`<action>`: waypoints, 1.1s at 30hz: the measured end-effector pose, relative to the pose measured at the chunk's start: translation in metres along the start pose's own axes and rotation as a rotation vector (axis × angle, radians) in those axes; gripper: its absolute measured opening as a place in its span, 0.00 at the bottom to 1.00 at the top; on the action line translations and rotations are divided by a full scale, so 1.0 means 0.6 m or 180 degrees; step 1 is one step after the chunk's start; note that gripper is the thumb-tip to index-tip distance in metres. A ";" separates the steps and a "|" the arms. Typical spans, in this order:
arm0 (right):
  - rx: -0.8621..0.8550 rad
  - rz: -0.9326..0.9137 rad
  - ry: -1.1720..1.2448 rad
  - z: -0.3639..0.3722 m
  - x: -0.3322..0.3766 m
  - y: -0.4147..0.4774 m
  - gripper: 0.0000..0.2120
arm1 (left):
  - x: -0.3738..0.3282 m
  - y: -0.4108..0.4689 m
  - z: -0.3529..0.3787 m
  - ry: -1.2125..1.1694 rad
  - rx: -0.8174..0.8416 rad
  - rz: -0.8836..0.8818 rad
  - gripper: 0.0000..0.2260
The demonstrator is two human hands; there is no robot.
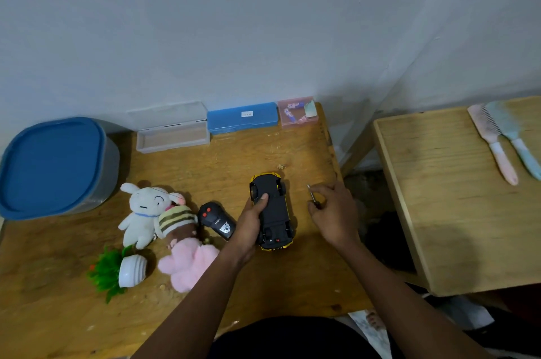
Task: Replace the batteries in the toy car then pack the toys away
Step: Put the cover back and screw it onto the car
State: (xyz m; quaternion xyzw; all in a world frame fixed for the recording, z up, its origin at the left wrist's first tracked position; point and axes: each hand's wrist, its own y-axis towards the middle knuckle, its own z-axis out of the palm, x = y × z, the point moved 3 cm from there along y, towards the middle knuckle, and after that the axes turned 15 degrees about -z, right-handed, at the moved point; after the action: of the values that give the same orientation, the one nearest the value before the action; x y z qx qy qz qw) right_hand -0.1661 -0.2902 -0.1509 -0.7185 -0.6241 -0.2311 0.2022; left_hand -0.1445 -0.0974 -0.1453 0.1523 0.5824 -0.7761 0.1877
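The worn wooden table [205, 159] fills most of your view, and a paler wooden side table [439, 197] stands apart to its right. At the table's far left sits a round-cornered grey plastic tub with a blue lid [52, 165]. Along the wall are a clear plastic box with its lid open [172, 136], a closed blue plastic case [243, 118] and a small pink transparent box [297, 114].

Left of centre three soft toys lie touching: a white plush rabbit [142, 212], a brown plush doll in a striped top [178, 222] and a fluffy pink plush [187, 265]. The yellow toy car [276, 212] lies upside down near the middle of the table, its black underside up.

Your left hand [253, 218] grips the car from its left side, with the thumb pressed on the underside. Your right hand [335, 212] is just right of the car, near the table edge. It pinches a slim screwdriver [313, 197], whose metal tip points away from you. The two hands are apart, with the car between them.

A black remote control with red buttons [218, 224] lies between the doll and your left hand. A green artificial plant in a white ribbed pot [131, 270] is tipped on its side. A pink hairbrush [494, 141] and a light blue hairbrush [521, 150] lie side by side on the side table.
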 end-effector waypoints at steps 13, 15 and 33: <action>0.0001 -0.0076 0.0287 0.007 -0.011 -0.040 0.18 | 0.019 0.006 -0.011 -0.0080 -0.0083 -0.0065 0.18; -0.0008 -0.0211 0.0140 0.009 -0.010 -0.036 0.13 | 0.020 0.006 -0.009 -0.0047 -0.0102 -0.0058 0.18; -0.0255 -0.0666 -0.0007 -0.005 0.028 -0.017 0.05 | 0.013 -0.014 0.001 0.0165 -0.0085 0.0096 0.18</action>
State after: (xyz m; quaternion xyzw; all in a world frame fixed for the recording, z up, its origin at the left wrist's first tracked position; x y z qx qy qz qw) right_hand -0.1744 -0.2771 -0.1389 -0.6572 -0.6861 -0.2750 0.1473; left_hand -0.1554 -0.0970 -0.1414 0.1785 0.5950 -0.7612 0.1862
